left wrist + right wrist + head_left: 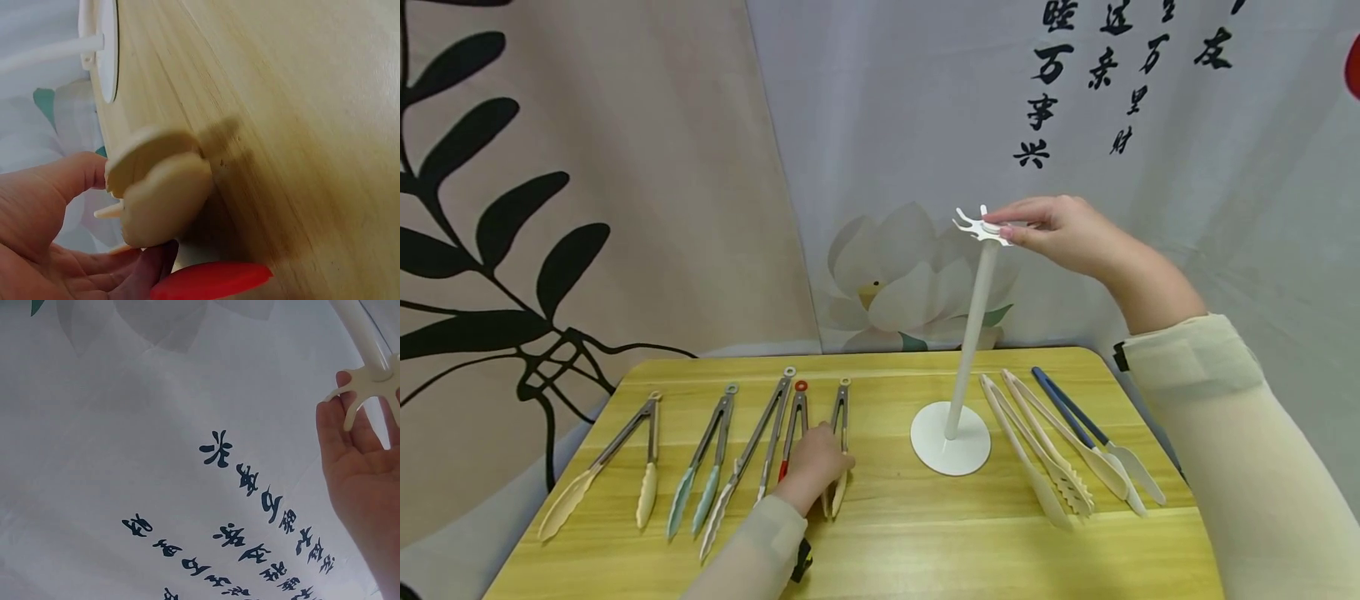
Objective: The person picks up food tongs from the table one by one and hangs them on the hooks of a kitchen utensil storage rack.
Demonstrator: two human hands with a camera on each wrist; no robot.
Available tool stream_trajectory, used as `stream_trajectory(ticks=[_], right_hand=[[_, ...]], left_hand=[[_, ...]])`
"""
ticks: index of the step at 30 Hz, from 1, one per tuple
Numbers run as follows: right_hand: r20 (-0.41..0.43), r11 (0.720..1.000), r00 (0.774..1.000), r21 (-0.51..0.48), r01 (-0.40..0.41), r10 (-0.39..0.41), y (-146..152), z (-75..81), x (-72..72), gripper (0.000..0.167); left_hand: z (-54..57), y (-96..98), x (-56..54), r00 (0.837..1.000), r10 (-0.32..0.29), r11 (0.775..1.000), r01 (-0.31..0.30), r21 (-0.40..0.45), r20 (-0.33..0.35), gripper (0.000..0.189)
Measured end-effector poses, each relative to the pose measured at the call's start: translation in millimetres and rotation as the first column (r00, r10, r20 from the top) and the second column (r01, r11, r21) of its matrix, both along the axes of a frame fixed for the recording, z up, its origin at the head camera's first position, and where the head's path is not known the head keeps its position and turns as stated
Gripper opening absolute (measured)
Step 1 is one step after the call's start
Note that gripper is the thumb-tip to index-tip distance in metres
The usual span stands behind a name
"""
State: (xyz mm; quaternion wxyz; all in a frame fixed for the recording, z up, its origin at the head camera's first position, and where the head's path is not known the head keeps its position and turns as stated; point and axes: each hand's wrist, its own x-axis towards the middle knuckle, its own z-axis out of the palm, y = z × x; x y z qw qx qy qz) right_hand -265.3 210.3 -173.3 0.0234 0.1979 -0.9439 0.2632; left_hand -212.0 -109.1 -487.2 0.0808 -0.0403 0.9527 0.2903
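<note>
In the head view my left hand point(816, 462) is at a pair of metal tongs with beige tips point(840, 493). The left wrist view has the thumb and fingers on opposite sides of these tongs, gripping them, with the blurred beige tips close over the wood. Right beside the fingers is the red tip point(212, 279) of the neighbouring red tongs point(800, 400). Raised high, my right hand point(1063, 229) pinches the hooked top point(981, 227) of a white utensil stand point(973, 333), which leans slightly. Its fingers show around the hooks in the right wrist view.
Farther left on the wooden table point(887, 550) lie more tongs: silver tongs point(748, 454), teal-tipped tongs point(706, 467) and cream-tipped tongs point(598, 467). Right of the stand's round base point(928, 446) are several beige tongs point(1037, 442) and blue-handled tongs point(1078, 417). A printed curtain point(887, 125) hangs behind.
</note>
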Motion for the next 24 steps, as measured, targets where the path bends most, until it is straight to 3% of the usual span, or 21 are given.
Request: stream_trajectory(ticks=[8, 12, 18, 24], right_hand=[[-0.009, 1.000, 1.000, -0.016, -0.007, 0.007, -0.9, 0.3, 3.0, 0.035], [-0.008, 1.000, 1.000, -0.020, -0.011, 0.011, -1.4, 0.5, 4.4, 0.036], [0.000, 1.000, 1.000, -0.030, -0.011, 0.011, -1.0, 0.2, 4.9, 0.037], [-0.013, 1.000, 1.000, -0.022, -0.019, 0.019, -0.6, -1.1, 2.5, 0.037]], left_hand=[[-3.2, -3.4, -1.9, 0.998, 0.046, 0.996, -0.048, 0.081, 0.035, 0.028], [-6.2, -6.5, -4.0, 0.997, 0.067, 0.991, -0.071, 0.116, 0.039, 0.035], [-4.7, -6.7, -6.3, 0.997, 0.078, 0.987, -0.073, 0.144, -0.029, 0.057], [-1.2, -6.8, -9.1, 0.987, 0.097, 0.990, -0.083, 0.116, -0.125, 0.064]])
